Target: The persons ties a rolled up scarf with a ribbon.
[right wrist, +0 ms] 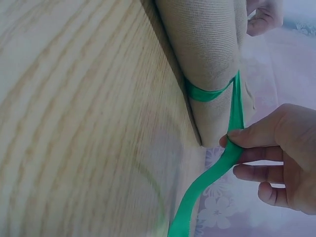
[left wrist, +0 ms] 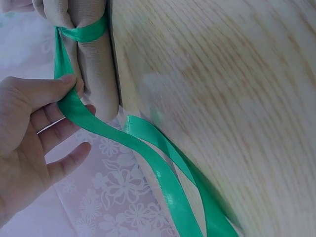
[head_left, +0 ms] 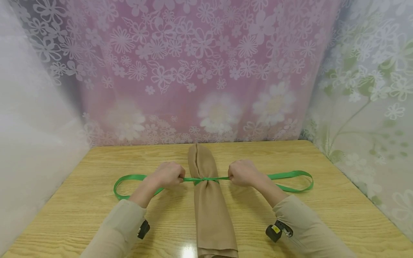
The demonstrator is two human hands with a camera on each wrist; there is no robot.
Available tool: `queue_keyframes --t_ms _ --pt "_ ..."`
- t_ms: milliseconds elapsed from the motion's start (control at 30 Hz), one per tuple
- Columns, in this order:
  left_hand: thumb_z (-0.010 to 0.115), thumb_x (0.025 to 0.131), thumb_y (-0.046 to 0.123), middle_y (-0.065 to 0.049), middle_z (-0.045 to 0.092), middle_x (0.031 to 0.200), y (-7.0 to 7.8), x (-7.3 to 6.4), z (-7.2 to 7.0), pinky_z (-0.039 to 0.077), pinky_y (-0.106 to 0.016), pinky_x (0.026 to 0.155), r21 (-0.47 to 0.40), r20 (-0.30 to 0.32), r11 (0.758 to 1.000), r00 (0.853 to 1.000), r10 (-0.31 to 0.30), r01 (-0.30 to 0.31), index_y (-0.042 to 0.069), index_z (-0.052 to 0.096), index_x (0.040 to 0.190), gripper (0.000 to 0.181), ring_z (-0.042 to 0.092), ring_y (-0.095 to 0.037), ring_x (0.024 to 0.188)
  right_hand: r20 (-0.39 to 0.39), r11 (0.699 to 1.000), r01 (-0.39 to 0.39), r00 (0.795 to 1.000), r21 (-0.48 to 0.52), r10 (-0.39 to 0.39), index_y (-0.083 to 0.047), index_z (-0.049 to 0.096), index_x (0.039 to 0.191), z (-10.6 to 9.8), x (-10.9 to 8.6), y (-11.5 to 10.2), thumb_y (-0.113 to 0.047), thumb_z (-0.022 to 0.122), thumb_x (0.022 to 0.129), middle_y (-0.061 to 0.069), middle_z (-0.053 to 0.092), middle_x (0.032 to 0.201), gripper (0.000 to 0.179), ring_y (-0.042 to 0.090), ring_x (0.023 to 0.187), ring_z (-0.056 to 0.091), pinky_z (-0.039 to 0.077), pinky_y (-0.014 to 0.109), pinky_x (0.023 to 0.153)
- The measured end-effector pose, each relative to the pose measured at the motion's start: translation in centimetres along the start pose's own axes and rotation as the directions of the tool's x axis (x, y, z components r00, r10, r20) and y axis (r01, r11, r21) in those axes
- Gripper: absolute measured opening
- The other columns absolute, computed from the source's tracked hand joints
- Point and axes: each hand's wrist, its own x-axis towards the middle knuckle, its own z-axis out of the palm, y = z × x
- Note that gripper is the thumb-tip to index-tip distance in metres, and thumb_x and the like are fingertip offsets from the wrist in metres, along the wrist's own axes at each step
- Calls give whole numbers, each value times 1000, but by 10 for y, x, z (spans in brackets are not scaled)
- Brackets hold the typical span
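Observation:
A rolled brown cloth (head_left: 213,215) lies lengthwise on the table, cinched around its middle by a green ribbon (head_left: 292,174). The ribbon crosses in a small knot on top of the roll, and the cloth puckers there. To the left of the roll, my left hand (head_left: 169,174) pinches one ribbon end between thumb and fingers. On the other side my right hand (head_left: 242,172) pinches the opposite end. Both stretches between the hands and the knot run straight and taut. In the left wrist view, the ribbon (left wrist: 143,148) trails past the fingers in a long loop.
The wooden table (head_left: 264,222) extends around the roll, and the ribbon tails curl on it at both sides. A pink flowered curtain (head_left: 193,71) hangs behind the far edge. Pale curtains (head_left: 371,107) stand at left and right.

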Motion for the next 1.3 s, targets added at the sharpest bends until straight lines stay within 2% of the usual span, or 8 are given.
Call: queue_keyframes --t_ms 200,367,500,700,1000,1133,1233,1300 --pt "57 80 -2 9 33 53 2 1 -3 20 -20 47 4 1 1000 1000 8 -8 15 47 54 33 26 -7 49 2 999 -5 1000 -37 5 -21 27 45 -2 1 0 5 55 70 -11 17 46 45 5 44 12 10 16 42" --pt "56 80 -2 8 20 53 0 0 -3 13 -21 48 7 3 1000 1000 11 -11 20 32 54 42 16 -7 49 21 999 -4 1000 -52 5 -21 31 45 -2 2 0 2 56 73 -11 23 48 44 5 46 15 12 17 43" --pt "57 81 -1 8 25 52 -1 0 -4 16 -21 47 9 10 1000 1000 -3 3 17 39 53 38 21 -7 49 40 998 6 999 -65 -3 -20 39 46 -2 4 1 -1 60 77 -10 33 50 42 6 47 19 15 17 43" --pt "59 83 0 7 52 61 -1 2 0 33 -22 50 30 35 998 998 -52 51 9 65 66 20 39 -8 53 84 1000 -1 996 -16 2 -17 54 54 -2 5 0 -5 64 82 -9 43 55 31 6 48 30 25 17 45" --pt "62 83 3 7 39 54 -2 6 6 29 -21 49 70 30 996 998 -51 49 14 51 58 29 33 -8 51 92 998 1 996 60 -6 -11 61 64 0 2 2 -4 64 82 -8 48 63 20 7 55 39 37 20 52" --pt "62 83 4 7 29 53 -1 6 10 24 -23 50 81 41 993 995 -89 86 15 42 55 36 26 -8 51 95 996 -9 995 86 1 -7 66 74 3 1 5 -5 65 82 -4 56 68 9 9 59 47 43 23 56" --pt "64 84 9 8 37 55 -1 4 13 31 -25 52 78 49 989 991 -127 123 14 51 60 28 32 -8 52 103 996 -23 995 83 15 -6 69 85 5 0 6 -7 66 83 2 63 80 4 14 69 57 48 29 62" --pt "68 83 13 7 49 61 -2 2 14 39 -30 58 74 44 987 989 -143 140 12 60 70 16 41 -10 57 106 996 -33 994 84 24 -4 68 96 5 -2 7 -10 67 84 7 65 90 13 19 78 61 50 32 66"
